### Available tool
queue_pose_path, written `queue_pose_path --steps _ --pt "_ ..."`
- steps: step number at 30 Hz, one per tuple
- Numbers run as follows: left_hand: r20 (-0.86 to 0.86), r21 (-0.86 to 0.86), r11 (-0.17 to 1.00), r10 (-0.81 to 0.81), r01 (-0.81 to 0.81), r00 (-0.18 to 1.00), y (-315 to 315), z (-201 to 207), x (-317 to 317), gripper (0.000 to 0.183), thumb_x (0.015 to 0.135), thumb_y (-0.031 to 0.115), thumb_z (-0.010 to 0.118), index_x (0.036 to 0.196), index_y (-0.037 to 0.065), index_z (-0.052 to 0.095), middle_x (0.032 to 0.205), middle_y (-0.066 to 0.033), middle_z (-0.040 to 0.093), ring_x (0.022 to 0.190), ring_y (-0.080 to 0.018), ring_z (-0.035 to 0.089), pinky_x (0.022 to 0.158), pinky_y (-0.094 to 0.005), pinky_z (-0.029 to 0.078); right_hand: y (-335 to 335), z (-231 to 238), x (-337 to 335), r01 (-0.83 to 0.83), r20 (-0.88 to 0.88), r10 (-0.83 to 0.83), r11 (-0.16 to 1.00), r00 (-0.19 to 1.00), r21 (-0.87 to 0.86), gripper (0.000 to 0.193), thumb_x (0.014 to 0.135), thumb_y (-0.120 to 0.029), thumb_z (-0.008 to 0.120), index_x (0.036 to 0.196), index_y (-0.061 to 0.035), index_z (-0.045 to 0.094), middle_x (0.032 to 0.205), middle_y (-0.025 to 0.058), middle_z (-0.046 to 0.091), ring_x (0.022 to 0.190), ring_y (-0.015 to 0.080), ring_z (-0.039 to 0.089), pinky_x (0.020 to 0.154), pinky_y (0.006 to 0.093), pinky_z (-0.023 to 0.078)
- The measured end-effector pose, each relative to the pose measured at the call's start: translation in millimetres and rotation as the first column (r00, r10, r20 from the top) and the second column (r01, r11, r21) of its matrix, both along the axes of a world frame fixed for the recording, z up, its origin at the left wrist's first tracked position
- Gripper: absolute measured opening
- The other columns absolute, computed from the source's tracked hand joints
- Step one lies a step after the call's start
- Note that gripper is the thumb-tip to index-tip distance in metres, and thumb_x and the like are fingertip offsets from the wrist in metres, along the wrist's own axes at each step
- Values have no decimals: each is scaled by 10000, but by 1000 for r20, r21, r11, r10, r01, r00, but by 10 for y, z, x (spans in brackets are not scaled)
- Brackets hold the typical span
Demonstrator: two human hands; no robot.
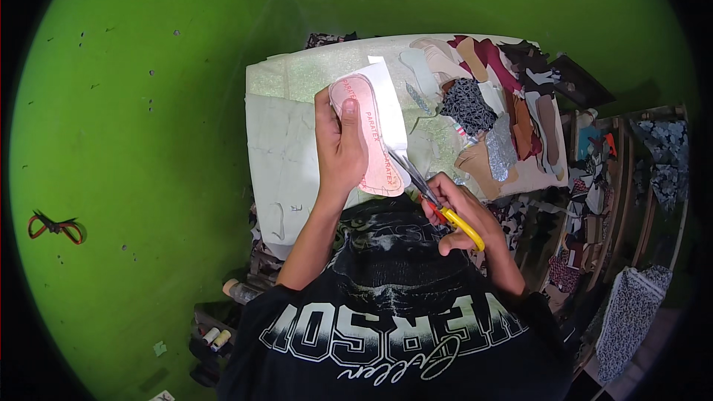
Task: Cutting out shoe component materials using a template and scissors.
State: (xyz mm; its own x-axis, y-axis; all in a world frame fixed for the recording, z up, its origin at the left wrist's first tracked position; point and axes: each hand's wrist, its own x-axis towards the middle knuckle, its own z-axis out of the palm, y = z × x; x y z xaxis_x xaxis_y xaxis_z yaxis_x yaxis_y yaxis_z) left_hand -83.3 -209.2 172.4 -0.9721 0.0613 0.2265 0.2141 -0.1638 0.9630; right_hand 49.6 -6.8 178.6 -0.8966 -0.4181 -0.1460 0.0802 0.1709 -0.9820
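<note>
My left hand [342,150] grips a pink insole-shaped piece [377,154] with red print, its thumb pressed on the upper face. A white sheet [391,104] lies behind the piece and sticks out along its right side. In my right hand [466,217] are scissors [454,218] with yellow and red handles. Their metal blades reach up and left to the right edge of the piece, low down, where the white sheet parts from it. Both hands are held above the near part of a pale worktable. How far apart the blades stand is too small to tell.
The pale worktable [278,134] carries cut sole shapes, brown and maroon scraps, and a dark patterned bundle [468,107] at its right. Wooden racks [624,200] with scraps stand to the right. Red-handled scissors [56,228] hang on the green wall; thread spools [220,339] sit lower left.
</note>
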Motion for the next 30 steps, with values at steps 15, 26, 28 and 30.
queue_pose_path --steps 15,26,28,30 --pt "-128 -137 984 95 -113 987 63 59 158 276 1049 193 433 1241 -4 429 999 -87 579 892 -107 548 796 -255 445 -232 24 -172 61 -101 -45 986 994 153 890 621 -705 776 1012 -20 363 742 76 521 626 198 543 606 340 491" --pt "-77 -82 976 197 -203 977 104 -22 141 304 1051 210 422 1241 -28 431 994 -120 588 860 -131 560 772 -278 473 -529 93 -212 162 -50 -156 974 986 160 973 673 -879 544 1053 4 394 739 66 561 614 175 562 566 314 447" --pt "-42 -39 977 208 -210 977 114 -59 147 315 1053 223 419 1245 -26 425 995 -113 581 865 -126 552 782 -273 465 -539 29 -203 202 -69 -194 967 979 152 995 690 -892 504 1088 15 410 732 67 555 620 181 561 572 320 441" --pt "-34 -28 974 224 -225 974 132 -87 145 321 1053 228 422 1248 -27 422 997 -110 578 865 -124 549 783 -273 463 -522 -36 -214 196 -130 -177 967 976 160 794 782 -676 665 1039 16 374 696 101 549 599 243 565 585 354 475"
